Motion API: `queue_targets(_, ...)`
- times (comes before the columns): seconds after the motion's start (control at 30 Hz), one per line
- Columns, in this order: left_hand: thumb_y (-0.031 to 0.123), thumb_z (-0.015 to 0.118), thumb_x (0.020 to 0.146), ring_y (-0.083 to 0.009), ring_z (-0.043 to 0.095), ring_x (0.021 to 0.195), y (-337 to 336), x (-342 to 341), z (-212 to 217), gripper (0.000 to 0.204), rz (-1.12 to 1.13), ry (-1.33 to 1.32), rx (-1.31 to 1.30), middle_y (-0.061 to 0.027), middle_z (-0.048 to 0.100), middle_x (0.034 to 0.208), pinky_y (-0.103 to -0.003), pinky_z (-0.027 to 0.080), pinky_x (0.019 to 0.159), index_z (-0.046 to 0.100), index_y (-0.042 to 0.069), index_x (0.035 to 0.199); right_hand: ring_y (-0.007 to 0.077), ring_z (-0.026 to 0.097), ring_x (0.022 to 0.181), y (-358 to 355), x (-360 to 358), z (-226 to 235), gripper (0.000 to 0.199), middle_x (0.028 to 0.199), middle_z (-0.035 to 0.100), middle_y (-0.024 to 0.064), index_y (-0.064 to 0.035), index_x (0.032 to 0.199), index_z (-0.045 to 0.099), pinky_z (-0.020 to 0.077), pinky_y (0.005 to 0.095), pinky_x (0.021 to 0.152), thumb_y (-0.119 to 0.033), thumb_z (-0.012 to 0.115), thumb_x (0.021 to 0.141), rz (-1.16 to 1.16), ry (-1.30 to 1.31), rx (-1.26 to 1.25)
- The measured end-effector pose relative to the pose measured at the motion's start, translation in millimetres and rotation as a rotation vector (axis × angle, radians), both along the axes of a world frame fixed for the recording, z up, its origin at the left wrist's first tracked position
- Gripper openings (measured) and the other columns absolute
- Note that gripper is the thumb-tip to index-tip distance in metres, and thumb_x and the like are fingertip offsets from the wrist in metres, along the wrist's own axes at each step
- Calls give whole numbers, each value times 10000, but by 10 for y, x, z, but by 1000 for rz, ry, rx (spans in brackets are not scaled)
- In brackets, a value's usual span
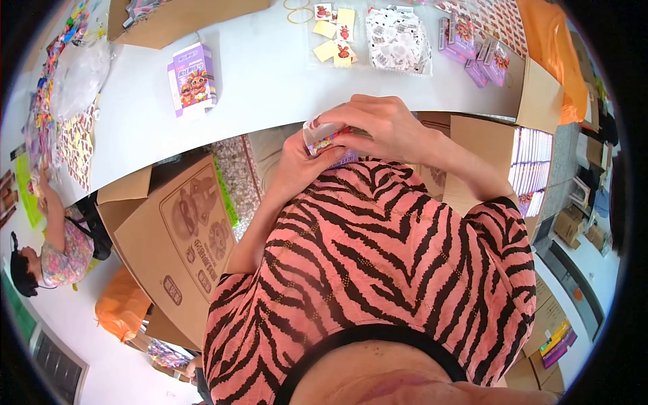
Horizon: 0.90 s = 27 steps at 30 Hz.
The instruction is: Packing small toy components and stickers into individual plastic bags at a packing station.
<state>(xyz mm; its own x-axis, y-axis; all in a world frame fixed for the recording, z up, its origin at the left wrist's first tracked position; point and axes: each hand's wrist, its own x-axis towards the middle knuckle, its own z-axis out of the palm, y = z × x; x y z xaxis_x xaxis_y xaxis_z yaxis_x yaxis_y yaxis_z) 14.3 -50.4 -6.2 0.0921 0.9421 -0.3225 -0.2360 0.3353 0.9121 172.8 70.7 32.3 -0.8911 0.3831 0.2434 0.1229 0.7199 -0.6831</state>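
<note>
Close to my chest, at the table's near edge, both hands are on a small purple printed carton (347, 159) with a pale flap at its top. My left hand (295, 165) grips its left side, thumb across the front. Over its top and right side curl the fingers of my right hand (388, 126), which hide much of it; whether anything is inside cannot be seen. Beyond my hands, at the left on the white table (263, 74), lies a flattened-looking purple carton (194, 79) of the same kind.
Several finished-looking purple cartons (462, 34) stand at the far right, beside a clear bag of small white packets (398, 40) and some yellow cards (325, 28). Large cardboard boxes (162, 236) flank me below the table. Another person (54, 256) works at the left.
</note>
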Motion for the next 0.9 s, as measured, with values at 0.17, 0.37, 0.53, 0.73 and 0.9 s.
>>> queue_targets(0.17, 54, 656, 837, -77, 560, 906, 0, 64, -1, 310, 29, -52, -13, -29, 635, 1007, -237, 461, 806, 583, -17, 1130, 210, 630, 739, 25, 47, 116, 290, 893, 639, 85, -66, 1020, 637, 524, 292, 597, -50, 706, 739, -135, 73, -68)
queue_targets(0.37, 78, 687, 812, -91, 579, 903, 5, 103, 10, 328, -3, -5, -74, -41, 640, 1007, -242, 477, 791, 584, -19, 1107, 219, 626, 756, 132, 85, 108, 196, 961, 634, 61, -77, 969, 630, 522, 305, 628, -85, 665, 777, -171, 139, -65)
queue_targets(0.53, 84, 723, 780, -112, 595, 922, -45, 68, -162, 406, -45, -123, -155, -64, 645, 1021, -258, 486, 814, 550, -32, 1129, 191, 614, 836, 624, 293, -34, 204, 1000, 632, 91, -40, 1029, 626, 508, 293, 699, -40, 617, 825, -358, -31, -221)
queue_targets(0.73, 65, 584, 868, -226, 628, 977, -3, 125, -196, 371, 11, -281, -76, -174, 630, 1070, -342, 527, 836, 469, -37, 1206, 298, 587, 972, 1425, 705, -341, 236, 1028, 625, 124, -41, 1034, 615, 496, 361, 814, -96, 639, 805, -442, -203, 411)
queue_targets(0.9, 62, 497, 899, -370, 581, 1066, 101, 128, -137, 447, 165, -514, -36, -245, 551, 1180, -440, 515, 883, 363, -24, 1316, 267, 526, 1085, 1600, 700, -366, 277, 1070, 599, 96, -68, 1026, 623, 415, 375, 941, -95, 671, 755, -363, -446, 538)
